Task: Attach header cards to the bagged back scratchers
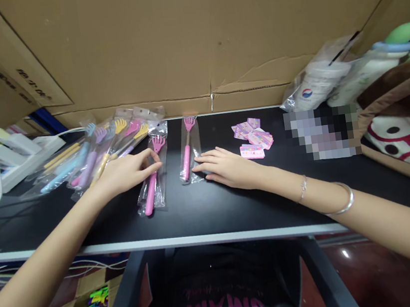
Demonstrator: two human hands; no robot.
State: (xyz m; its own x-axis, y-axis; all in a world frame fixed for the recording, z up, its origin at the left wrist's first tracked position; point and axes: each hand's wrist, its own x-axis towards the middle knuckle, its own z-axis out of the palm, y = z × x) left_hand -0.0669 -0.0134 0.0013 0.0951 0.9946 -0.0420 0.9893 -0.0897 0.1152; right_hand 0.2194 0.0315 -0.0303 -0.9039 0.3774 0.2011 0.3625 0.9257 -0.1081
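Observation:
My left hand (128, 172) has its thumb and index finger closed on a pink back scratcher (152, 193) in a clear plastic bag, at the middle of its shaft. The scratcher's claw end points away from me. To the right, a second bagged pink back scratcher (187, 161) lies roughly parallel to it. My right hand (225, 167) rests palm down with fingers stretched out, their tips at the right edge of this second bag. Past my left hand lies a pile of bagged back scratchers (88, 156) in blue, purple, yellow and pink.
Small pink printed cards (253, 134) lie beyond my right hand. A power strip (13, 158) with cables is at the far left. A cup (317, 86), a bottle (371, 68) and a bag (406, 132) stand at right. Cardboard (160, 43) walls the black table's (212, 208) back.

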